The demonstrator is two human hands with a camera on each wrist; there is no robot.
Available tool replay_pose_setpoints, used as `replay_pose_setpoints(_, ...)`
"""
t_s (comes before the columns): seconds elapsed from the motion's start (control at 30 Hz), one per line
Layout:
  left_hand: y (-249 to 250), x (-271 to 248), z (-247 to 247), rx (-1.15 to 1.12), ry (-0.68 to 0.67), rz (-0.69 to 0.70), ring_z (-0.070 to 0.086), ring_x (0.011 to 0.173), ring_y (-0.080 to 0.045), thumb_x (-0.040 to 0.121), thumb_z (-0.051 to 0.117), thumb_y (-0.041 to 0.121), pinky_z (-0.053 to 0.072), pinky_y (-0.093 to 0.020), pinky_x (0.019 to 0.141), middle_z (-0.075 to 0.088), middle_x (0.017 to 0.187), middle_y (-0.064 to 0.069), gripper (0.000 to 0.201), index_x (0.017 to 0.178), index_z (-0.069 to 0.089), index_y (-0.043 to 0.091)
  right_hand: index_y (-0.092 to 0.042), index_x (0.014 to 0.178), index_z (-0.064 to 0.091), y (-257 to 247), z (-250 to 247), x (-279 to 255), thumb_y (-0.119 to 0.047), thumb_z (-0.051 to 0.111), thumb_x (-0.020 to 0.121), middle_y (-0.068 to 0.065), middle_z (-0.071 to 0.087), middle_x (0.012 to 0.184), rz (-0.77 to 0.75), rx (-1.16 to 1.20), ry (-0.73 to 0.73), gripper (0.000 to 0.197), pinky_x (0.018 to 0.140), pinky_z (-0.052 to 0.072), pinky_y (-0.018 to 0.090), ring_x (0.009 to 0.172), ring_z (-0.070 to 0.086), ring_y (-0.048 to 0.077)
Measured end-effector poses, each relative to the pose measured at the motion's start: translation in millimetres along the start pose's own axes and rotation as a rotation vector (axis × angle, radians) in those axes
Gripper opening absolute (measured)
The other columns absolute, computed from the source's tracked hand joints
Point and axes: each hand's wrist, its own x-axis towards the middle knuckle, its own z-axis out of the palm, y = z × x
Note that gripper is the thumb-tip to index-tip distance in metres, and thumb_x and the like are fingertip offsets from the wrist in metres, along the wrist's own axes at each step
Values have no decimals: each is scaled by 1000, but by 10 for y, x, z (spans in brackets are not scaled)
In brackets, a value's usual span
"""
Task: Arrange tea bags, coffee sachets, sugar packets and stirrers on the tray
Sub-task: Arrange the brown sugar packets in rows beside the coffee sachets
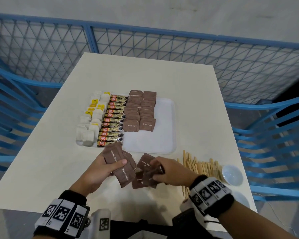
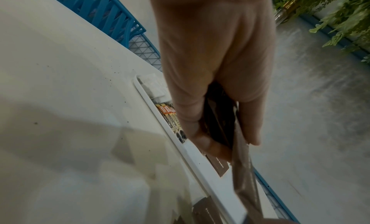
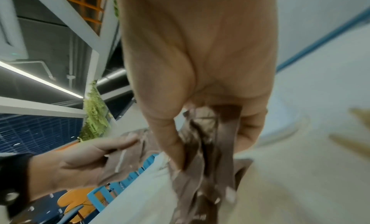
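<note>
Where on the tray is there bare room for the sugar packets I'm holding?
Free: the tray right of the brown sugar rows, and its near strip below them. Crowded: tea bags and coffee sachets fill the left half.

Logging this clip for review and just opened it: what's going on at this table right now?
A person is sorting brown sugar packets. The left hand grips a few, and the right hand gathers more from a loose pile on the table. The white tray already holds rows of tea bags, coffee sachets and sugar. The wooden stirrers lie off the tray beside a small bowl.
</note>
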Motion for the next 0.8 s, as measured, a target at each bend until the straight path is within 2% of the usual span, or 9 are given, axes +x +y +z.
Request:
replay_pose_setpoints(0.1,8,-31,-33,15,-15,11,65,101,-35,80,71,12,54,-39,78,68,107,-20,37,112,59,-2,-10,136,32,-15,114,276,-19,60,87,12,53,129,113,12,81,58,89,44,26,113,53,23)
replay_pose_setpoints(0.2,7,-59,-67,16,3,27,66,98,-33,82,65,7,54,-36,74,69,106,-19,32,112,58,-2,-4,137,25,-24,235,411,-21,61,85,17,44,133,193,-63,129,66,103,38,36,124,42,31)
replay_pose_setpoints(0.33,-5,-54,-142,14,1,38,66,99,-33,78,73,11,54,-33,72,69,106,-18,42,115,56,-1,-10,131,27,-79,385,400,-25,65,82,11,40,124,164,-137,341,64,97,44,35,115,42,26)
replay_pose_setpoints(0.4,1,-54,-164,14,-8,35,65,100,-34,73,74,17,54,-33,72,69,107,-18,50,116,55,0,-9,127,30,-93,429,391,-31,64,81,10,39,122,167,-199,394,62,94,45,32,111,41,24)
replay_pose_setpoints(0.57,9,-36,-197,13,-25,40,66,99,-33,71,73,20,54,-34,72,68,107,-18,55,118,52,0,-10,122,34,-128,457,434,-35,63,81,8,46,119,186,-213,401,56,93,45,32,110,44,24)
replay_pose_setpoints(0.67,26,-6,-211,35,-47,31,65,101,-35,71,74,22,54,-38,76,68,108,-18,57,119,51,0,-12,119,38,-145,441,476,-35,64,78,6,50,117,229,-198,409,54,94,43,32,109,45,23)
replay_pose_setpoints(0.8,75,23,-213,66,-57,17,65,101,-34,71,73,22,54,-47,84,69,106,-18,55,119,52,4,-11,122,38,-186,491,520,-33,65,78,7,43,121,279,-197,388,56,97,40,33,112,42,23)
